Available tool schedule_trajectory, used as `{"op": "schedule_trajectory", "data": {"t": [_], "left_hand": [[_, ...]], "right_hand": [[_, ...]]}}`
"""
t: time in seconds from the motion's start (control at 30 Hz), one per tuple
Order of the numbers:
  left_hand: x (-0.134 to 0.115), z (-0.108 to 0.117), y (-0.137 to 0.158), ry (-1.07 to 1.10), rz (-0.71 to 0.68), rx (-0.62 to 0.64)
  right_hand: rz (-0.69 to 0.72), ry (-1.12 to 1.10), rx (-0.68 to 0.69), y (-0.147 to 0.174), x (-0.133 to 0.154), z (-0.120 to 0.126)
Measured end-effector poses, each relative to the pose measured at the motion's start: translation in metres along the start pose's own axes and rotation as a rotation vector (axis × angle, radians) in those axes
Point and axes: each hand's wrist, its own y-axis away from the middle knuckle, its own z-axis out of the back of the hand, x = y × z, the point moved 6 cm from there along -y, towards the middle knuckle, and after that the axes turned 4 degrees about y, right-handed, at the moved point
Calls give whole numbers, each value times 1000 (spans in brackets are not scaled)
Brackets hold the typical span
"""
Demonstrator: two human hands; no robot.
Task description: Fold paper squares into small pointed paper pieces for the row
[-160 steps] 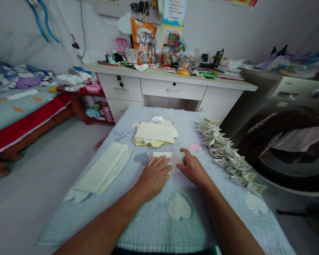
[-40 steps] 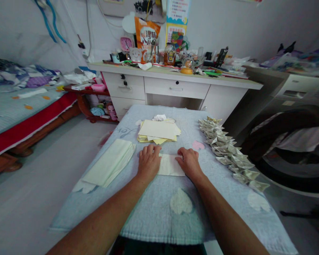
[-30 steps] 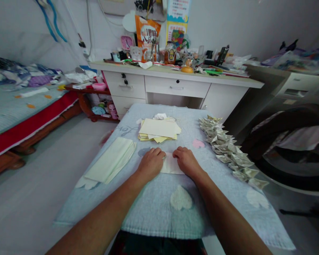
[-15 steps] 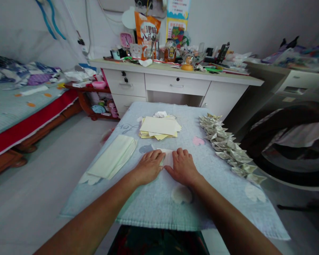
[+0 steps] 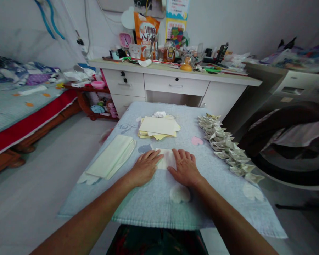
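A small pale sheet of paper lies flat on the cloth-covered table. My left hand rests on its left side, fingers stretched out and palm down. On the right side of the sheet lies my right hand, its fingers spread and the thumb pointing inward. Between the hands the middle of the paper shows. Beyond them sits a stack of cream and yellow paper. Left of my left hand is a folded pile of pale green paper.
Rows of folded paper pieces run along the table's right side. A white crumpled piece lies behind the stack. A cluttered white desk stands at the back, a washing machine at the right, a bed at the left.
My hands have moved apart along the paper, the left one to the left and the right one slightly to the right. More of the sheet shows between them.
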Motion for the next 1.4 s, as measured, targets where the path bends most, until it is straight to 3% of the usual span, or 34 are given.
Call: {"op": "schedule_trajectory", "data": {"t": [0.3,0.63,0.73,0.83,1.0,1.27,1.4], "left_hand": [[0,1,-1,-7,1,13],[0,0,1,11,3,-30],[-2,1,2,3,5,-45],[-4,3,3,-10,-1,-58],[-5,3,3,-10,-5,-65],[4,3,7,41,0,-131],[20,28,13,-63,92,-303]], "right_hand": [[-58,-16,44,15,-44,-6],[-51,-101,125,16,-61,1],[8,-124,92,9,-55,16],[135,-156,24,1,-30,31],[342,-172,82,-11,15,24],[349,-229,59,-13,9,8],[343,-263,44,-12,6,5]]}}
